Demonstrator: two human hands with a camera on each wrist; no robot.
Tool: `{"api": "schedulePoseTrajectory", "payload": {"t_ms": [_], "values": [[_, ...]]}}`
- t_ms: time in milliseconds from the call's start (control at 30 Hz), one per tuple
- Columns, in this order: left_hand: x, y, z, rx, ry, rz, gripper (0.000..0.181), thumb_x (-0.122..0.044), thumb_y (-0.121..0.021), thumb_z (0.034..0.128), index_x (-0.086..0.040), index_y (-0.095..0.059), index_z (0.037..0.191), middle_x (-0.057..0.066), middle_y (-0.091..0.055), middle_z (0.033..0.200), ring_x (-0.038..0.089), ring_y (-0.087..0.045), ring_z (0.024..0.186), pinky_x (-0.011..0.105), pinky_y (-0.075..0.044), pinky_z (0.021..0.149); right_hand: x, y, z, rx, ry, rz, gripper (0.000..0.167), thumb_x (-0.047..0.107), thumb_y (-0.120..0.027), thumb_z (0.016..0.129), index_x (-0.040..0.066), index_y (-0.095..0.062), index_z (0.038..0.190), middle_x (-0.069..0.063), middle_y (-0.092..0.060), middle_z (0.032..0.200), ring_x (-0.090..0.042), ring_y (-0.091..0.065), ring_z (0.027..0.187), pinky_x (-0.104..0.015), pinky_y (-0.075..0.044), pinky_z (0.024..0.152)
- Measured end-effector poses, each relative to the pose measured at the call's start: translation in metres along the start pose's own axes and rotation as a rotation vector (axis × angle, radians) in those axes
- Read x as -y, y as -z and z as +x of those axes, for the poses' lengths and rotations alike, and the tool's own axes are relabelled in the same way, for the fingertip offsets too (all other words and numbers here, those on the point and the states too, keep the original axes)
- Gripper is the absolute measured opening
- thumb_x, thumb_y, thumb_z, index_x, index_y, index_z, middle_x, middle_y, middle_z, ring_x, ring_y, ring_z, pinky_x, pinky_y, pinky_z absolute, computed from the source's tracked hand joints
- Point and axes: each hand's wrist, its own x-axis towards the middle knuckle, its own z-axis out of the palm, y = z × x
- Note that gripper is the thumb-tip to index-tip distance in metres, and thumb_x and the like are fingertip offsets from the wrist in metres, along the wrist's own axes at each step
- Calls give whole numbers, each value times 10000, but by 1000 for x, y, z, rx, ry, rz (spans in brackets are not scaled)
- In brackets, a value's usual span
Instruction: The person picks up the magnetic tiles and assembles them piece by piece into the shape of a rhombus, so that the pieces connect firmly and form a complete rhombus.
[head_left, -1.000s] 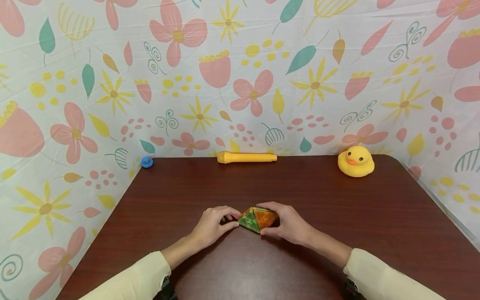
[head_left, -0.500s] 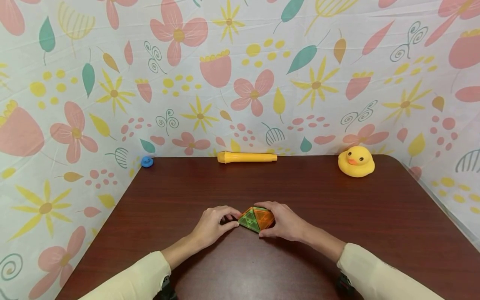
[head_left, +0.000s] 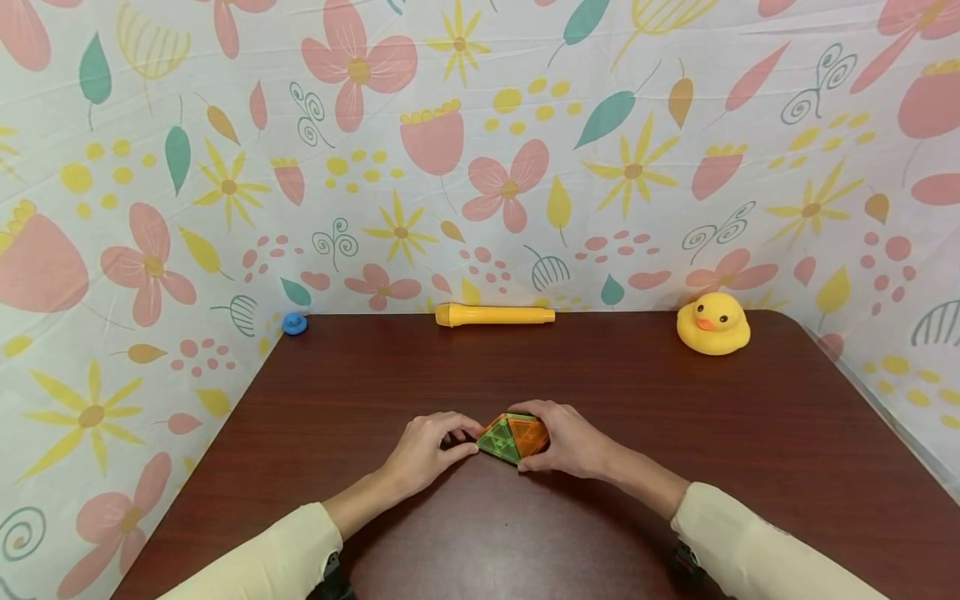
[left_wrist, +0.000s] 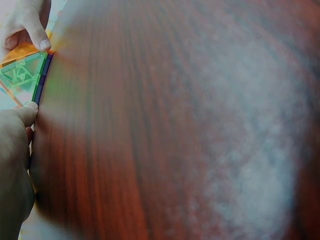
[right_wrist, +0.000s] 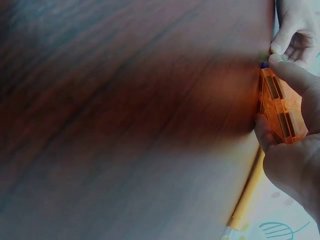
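A small pyramid of see-through magnetic tiles sits on the brown table, one face green and another orange. My left hand pinches its left corner between thumb and fingertips. From the right, my right hand holds it, thumb at the front and fingers behind. The left wrist view shows the green tile with a dark blue strip along its bottom edge and the left thumb at the corner. In the right wrist view, thumb and fingers span an orange tile. The pyramid's back is hidden.
At the table's back edge lie a yellow toy microphone in the middle and a small blue duck at left. A larger yellow duck sits at back right. A flowered cloth hangs behind and at the sides.
My right hand has shifted slightly left and closed in on the pyramid's right side, then stayed there. My left hand has kept its place at the left corner.
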Motion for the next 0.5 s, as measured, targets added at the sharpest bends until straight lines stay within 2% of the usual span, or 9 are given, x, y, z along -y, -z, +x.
{"api": "schedulePoseTrajectory", "payload": {"t_ms": [133,300,500], "values": [[0,0,0,0,-1,-2,214,-172,-846,931,-219,-787,1131,-110,-758,1075,40,-671,883,240,-577,761,-1,1,1,16,-6,33,776,251,-944,837,-4,-581,1473,-79,-692,1233,-124,-637,935,-269,-564,782],[0,0,0,1,-1,-1,213,-174,-847,930,-214,-787,1131,-109,-760,1078,41,-675,887,241,-577,763,-1,2,1,36,-12,162,621,299,-794,991,37,-579,1510,-19,-716,1123,-109,-637,775,-263,-562,672],[-1,0,0,5,2,-8,209,-170,-843,933,-208,-786,1131,-101,-761,1079,37,-675,889,243,-580,764,1,1,2,23,-63,270,465,310,-656,1083,106,-625,1499,-70,-719,1260,-164,-653,856,-272,-548,675]]}}
